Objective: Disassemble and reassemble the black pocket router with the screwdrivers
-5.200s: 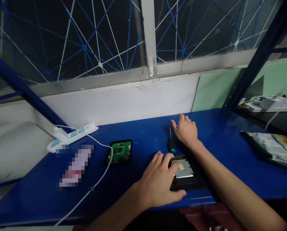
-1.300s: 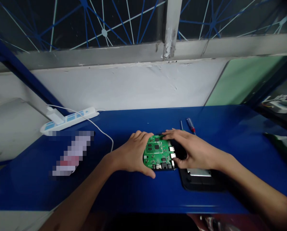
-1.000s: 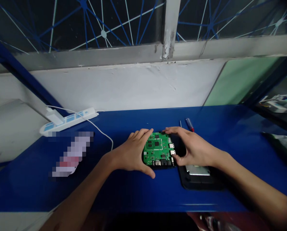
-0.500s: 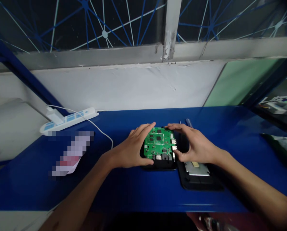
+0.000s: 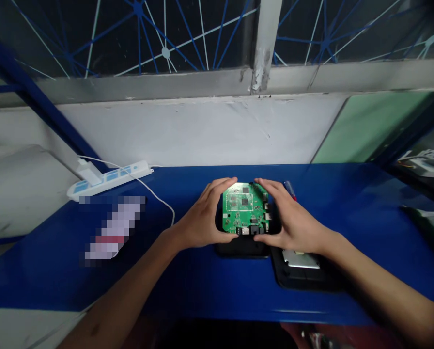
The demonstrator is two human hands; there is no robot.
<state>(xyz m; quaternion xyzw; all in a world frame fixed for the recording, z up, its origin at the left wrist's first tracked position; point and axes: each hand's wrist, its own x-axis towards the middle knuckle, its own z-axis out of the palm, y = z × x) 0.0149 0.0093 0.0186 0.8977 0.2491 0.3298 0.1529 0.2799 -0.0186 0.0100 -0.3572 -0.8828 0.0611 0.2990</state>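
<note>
A green circuit board [image 5: 243, 208] with chips and metal ports is gripped by its edges between my two hands. My left hand [image 5: 202, 215] curls round its left side, thumb at the near edge and fingers at the far edge. On the other side my right hand [image 5: 293, 215] holds it the same way, thumb by the black port at the near edge. Under the board lies a black plastic case half [image 5: 242, 249]. Partly hidden by my right hand, a second black case part [image 5: 297, 278] carries a silver metal plate [image 5: 301, 260].
A screwdriver [image 5: 290, 189] lies behind my right hand on the blue table [image 5: 202, 291]. At the left are a white power strip [image 5: 111, 179] with a plugged-in charger, its white cable [image 5: 155, 195], and a blurred-out flat object [image 5: 117, 228]. A dark bag-like item [image 5: 426, 225] is at the right.
The circuit board has risen from the case half and moved slightly away from me. My right thumb has shifted from the side ports to the near edge. The view has turned slightly.
</note>
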